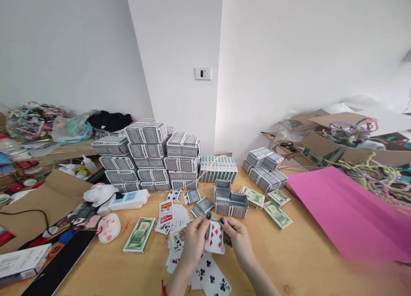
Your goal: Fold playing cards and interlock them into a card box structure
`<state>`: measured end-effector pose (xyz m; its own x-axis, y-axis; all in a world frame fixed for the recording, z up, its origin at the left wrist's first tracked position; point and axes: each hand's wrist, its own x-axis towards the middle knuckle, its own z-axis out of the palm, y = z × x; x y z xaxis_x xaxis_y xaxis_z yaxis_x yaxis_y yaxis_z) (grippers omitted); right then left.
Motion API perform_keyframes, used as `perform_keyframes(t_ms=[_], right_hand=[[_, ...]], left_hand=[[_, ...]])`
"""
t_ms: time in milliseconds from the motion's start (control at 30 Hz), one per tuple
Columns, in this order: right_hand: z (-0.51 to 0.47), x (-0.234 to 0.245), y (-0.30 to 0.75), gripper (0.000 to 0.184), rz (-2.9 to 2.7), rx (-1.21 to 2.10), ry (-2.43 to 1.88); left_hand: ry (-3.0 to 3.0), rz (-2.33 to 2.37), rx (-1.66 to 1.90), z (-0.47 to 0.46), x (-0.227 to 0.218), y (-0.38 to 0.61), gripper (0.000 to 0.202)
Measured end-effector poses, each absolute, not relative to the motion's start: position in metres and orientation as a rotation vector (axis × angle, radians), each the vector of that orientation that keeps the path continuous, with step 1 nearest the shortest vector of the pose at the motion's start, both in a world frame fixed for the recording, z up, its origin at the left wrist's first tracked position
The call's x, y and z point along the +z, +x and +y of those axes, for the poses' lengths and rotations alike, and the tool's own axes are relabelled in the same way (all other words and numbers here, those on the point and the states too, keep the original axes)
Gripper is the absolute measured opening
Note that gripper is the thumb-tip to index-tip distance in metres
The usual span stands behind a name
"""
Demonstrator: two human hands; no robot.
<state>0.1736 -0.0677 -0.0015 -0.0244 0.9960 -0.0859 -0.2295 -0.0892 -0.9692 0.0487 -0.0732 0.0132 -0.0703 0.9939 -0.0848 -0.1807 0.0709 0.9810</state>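
Note:
Both my hands pinch playing cards (pixel 214 239) in front of me, the front one a red diamonds card with its face toward me. My left hand (pixel 196 240) grips the left edge, thumb on top. At the right edge, my right hand (pixel 236 238) closes its thumb and fingers; a bit of a darker card shows by its fingers. Loose cards (pixel 208 274), a five of clubs among them, lie face up beneath. More fanned cards (pixel 180 212) spread to the left. Just beyond my hands stands a block of folded cards (pixel 231 202) with an open notch.
Tall stacks of folded card blocks (pixel 147 155) stand at the back left, a smaller stack (pixel 265 170) at the back right. Green card boxes (pixel 139 235) lie on both sides. A power strip (pixel 130 199) and a black tablet-like slab (pixel 61 264) are left; pink paper (pixel 346 214) is right.

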Motion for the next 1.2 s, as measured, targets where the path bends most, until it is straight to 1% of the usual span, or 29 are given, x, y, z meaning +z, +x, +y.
perform_keyframes(t_ms=[33, 133, 333, 467, 600, 667, 800, 900, 1000, 1100, 1200], right_hand=[[-0.067, -0.001, 0.174, 0.038, -0.988, 1.352, -1.099], [-0.067, 0.000, 0.175, 0.034, -0.961, 1.301, -1.082], [-0.068, 0.003, 0.177, 0.035, -1.008, 1.297, -1.144], [-0.065, 0.004, 0.182, 0.031, -1.026, 1.286, -1.112], [-0.060, -0.002, 0.183, 0.034, -1.001, 1.352, -1.089], [-0.059, -0.007, 0.183, 0.035, -0.989, 1.335, -1.108], [-0.058, -0.016, 0.183, 0.036, -0.903, 1.229, -1.170], [-0.059, -0.017, 0.183, 0.035, -0.824, 1.189, -1.184], [-0.060, -0.014, 0.181, 0.035, -0.730, 1.212, -1.149], [-0.062, -0.011, 0.177, 0.033, -0.695, 1.298, -1.059], [-0.065, -0.007, 0.173, 0.029, -0.766, 1.421, -0.975]], left_hand=[[1.003, 1.159, 1.280, -0.073, 0.015, 0.048, 0.025], [1.013, 1.147, 1.253, -0.072, 0.015, 0.049, 0.031], [0.918, 1.223, 1.286, -0.069, 0.005, 0.047, 0.027], [1.030, 1.275, 1.223, -0.066, 0.003, 0.043, 0.020], [1.161, 1.256, 1.127, -0.067, 0.001, 0.041, 0.018], [1.146, 1.210, 1.120, -0.067, 0.002, 0.041, 0.021], [0.963, 1.143, 1.172, -0.068, 0.008, 0.042, 0.034], [0.861, 1.047, 1.128, -0.070, 0.015, 0.043, 0.037], [0.886, 0.985, 1.079, -0.071, 0.015, 0.047, 0.040], [0.806, 1.076, 1.219, -0.070, 0.009, 0.050, 0.036], [0.743, 1.160, 1.379, -0.067, 0.002, 0.049, 0.038]])
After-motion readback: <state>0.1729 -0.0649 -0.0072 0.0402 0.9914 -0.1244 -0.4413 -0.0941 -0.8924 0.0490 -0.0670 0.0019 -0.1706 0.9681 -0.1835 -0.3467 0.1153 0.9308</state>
